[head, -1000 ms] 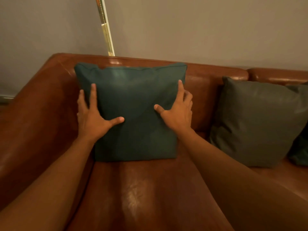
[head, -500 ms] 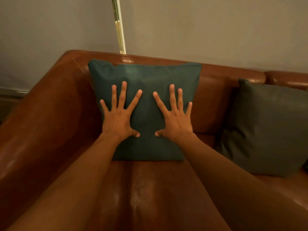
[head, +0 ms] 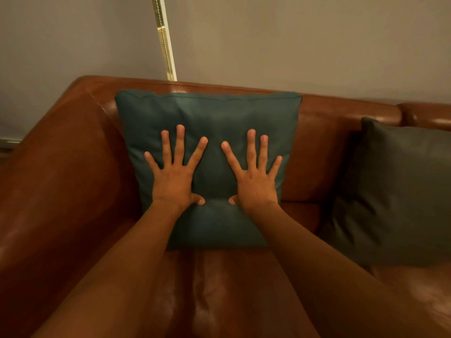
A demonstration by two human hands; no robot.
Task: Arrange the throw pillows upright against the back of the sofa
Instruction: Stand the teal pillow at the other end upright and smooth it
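Observation:
A teal square pillow (head: 210, 113) stands upright against the back of the brown leather sofa (head: 341, 111), near its left corner. My left hand (head: 174, 176) lies flat on the pillow's front, fingers spread. My right hand (head: 255, 178) presses flat beside it, fingers spread too. The pillow's middle dents in under both palms. A dark grey pillow (head: 400, 191) leans upright against the sofa back to the right, apart from the teal one.
The sofa's left armrest (head: 61, 172) rises beside the teal pillow. A brass-coloured pole (head: 166, 42) stands behind the sofa back against the grey wall. The seat cushion (head: 219, 289) stretches toward me between my forearms.
My hands moved from the pillow's side edges to the middle of its front and now press flat there. The pillow stays upright.

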